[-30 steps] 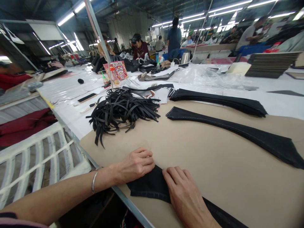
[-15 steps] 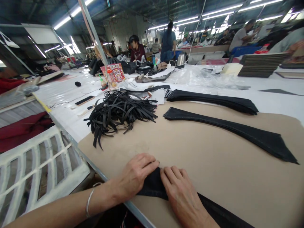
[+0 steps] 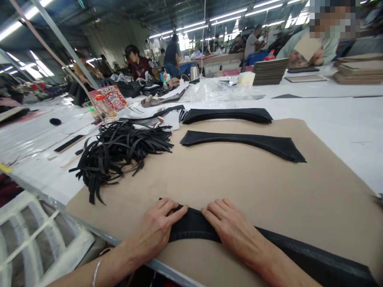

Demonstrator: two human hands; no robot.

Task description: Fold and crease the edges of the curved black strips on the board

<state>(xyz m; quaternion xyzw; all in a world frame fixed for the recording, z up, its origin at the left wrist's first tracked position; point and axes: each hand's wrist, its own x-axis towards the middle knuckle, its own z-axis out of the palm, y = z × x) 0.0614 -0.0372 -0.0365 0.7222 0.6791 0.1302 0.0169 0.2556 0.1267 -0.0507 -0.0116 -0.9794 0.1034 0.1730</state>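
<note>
Both of my hands rest on a long black curved fabric piece (image 3: 194, 227) lying along the near edge of a brown cardboard sheet (image 3: 239, 183). My left hand (image 3: 157, 227) lies flat on its left end with the fingers stretched out. My right hand (image 3: 231, 229) presses flat on it just to the right, fingers spread. The strip runs on to the lower right under my right forearm.
A second black curved piece (image 3: 242, 141) and a stack of the same pieces (image 3: 227, 115) lie farther out. A heap of black strips (image 3: 119, 149) sits to the left. A white slatted rack (image 3: 36, 239) stands beyond the table's left edge. Other people work at tables behind.
The view has swung to the right. My hands have spread a little apart along the black piece, and my left fingers have flattened out on it.
</note>
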